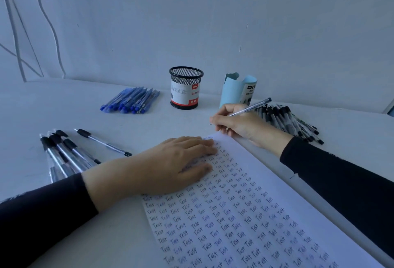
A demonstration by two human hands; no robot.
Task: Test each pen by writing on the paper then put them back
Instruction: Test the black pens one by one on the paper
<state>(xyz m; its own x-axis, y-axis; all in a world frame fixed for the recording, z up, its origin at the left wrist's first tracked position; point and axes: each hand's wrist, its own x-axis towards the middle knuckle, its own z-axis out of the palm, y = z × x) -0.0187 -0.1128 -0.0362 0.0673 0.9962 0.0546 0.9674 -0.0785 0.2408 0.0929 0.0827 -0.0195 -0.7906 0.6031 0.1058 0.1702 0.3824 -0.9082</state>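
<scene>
A white sheet of paper [277,199], covered with rows of the word "Test", lies slanted on the table. My left hand [170,161] rests flat on its upper part with straight fingers. My right hand [238,124] grips a clear pen with a black cap end [253,107] just beyond the paper's top edge; its tip points down-left near the table. A heap of black-capped pens [292,121] lies behind my right hand. Black-grip pens [70,152] lie at the left. Blue pens [132,100] lie further back.
A black mesh pen cup [186,88] with a red and white label stands at the back centre. A light blue desk organiser [236,91] stands right of it. A white wall with hanging cables rises behind the white table [64,105].
</scene>
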